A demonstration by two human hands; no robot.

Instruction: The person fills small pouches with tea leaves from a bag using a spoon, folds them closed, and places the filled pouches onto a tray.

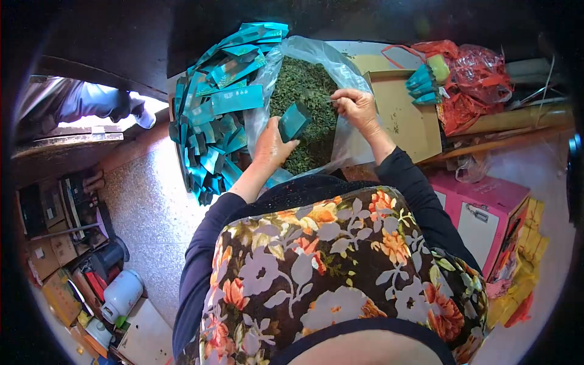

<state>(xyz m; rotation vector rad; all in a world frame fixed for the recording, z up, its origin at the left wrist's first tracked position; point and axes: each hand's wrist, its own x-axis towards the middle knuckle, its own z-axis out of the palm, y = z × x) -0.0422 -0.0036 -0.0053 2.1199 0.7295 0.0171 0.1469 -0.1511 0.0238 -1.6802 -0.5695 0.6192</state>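
Observation:
My left hand [272, 146] holds a small teal packet [294, 121] tilted over a clear plastic bag [354, 72] of loose dark green leaves [301, 85]. At the bag's right side my right hand [358, 111] is raised, thumb and fingers pinched together; what is between them is too small to make out. A large heap of teal packets [237, 102] lies left of the bag, some overlapping its edge.
An open cardboard box [406, 112] stands right of the bag, with several teal packets [422, 85] at its corner. Red plastic bags [477, 79] lie beyond. A pink box [480, 198] is at the lower right, a gas cylinder [123, 292] at the lower left.

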